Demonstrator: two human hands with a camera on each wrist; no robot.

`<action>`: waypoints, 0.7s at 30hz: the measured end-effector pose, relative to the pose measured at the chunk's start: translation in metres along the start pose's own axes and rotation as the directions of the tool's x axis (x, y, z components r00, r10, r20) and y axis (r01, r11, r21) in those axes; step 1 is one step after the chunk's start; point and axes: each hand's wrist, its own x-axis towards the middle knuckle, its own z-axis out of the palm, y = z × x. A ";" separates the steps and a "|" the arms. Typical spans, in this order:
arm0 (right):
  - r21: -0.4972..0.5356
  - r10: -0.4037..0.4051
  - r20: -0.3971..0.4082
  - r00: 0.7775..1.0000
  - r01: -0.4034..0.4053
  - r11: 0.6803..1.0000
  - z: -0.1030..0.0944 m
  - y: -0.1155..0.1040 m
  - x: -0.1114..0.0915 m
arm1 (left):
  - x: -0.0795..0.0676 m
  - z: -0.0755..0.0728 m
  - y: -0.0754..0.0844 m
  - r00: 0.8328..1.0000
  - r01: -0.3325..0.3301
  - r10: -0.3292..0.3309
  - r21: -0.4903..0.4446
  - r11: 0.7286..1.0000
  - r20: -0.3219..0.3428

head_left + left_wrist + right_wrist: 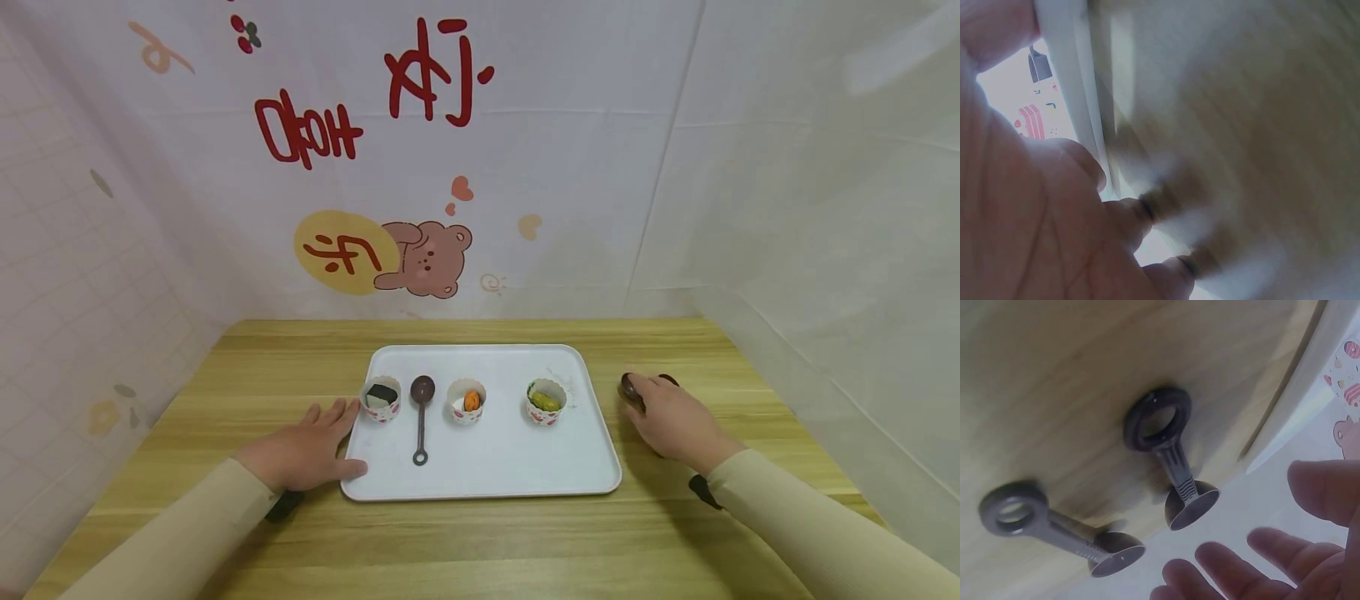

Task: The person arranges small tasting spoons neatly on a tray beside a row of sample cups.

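My left hand point(311, 450) rests at the left edge of the white tray point(487, 471), its fingers spread and its thumb on the rim. Beside its fingertips stands a printed paper cup point(382, 412) with a dark-and-white piece inside. A brown measuring spoon point(422, 417) with a ring-ended handle lies on the tray. To the tray's right, my right hand point(678, 425) hovers over two more measuring spoons. The right wrist view shows its fingers loosely extended, apart from the nearer spoon point(1175, 465) and the other spoon point(1066, 537).
On the tray stand a middle paper cup point(467, 416) with an orange piece and a right-hand cup point(542, 416) with a yellow-green piece. The wooden table point(465, 542) is bounded by a printed white cloth point(570, 275) behind and at the sides.
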 end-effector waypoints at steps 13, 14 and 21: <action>-0.026 0.011 0.111 0.994 -0.008 1.000 -0.004 0.010 -0.001 | -0.002 -0.001 0.002 1.000 -0.003 0.003 -0.002 1.000 0.000; -0.021 0.017 0.123 0.992 -0.014 1.000 -0.005 0.011 -0.001 | -0.002 -0.001 0.002 1.000 -0.004 0.004 0.000 1.000 0.000; -0.011 0.028 0.176 0.984 -0.027 1.000 -0.008 0.013 -0.004 | -0.002 -0.002 0.002 1.000 -0.005 0.005 0.003 1.000 0.002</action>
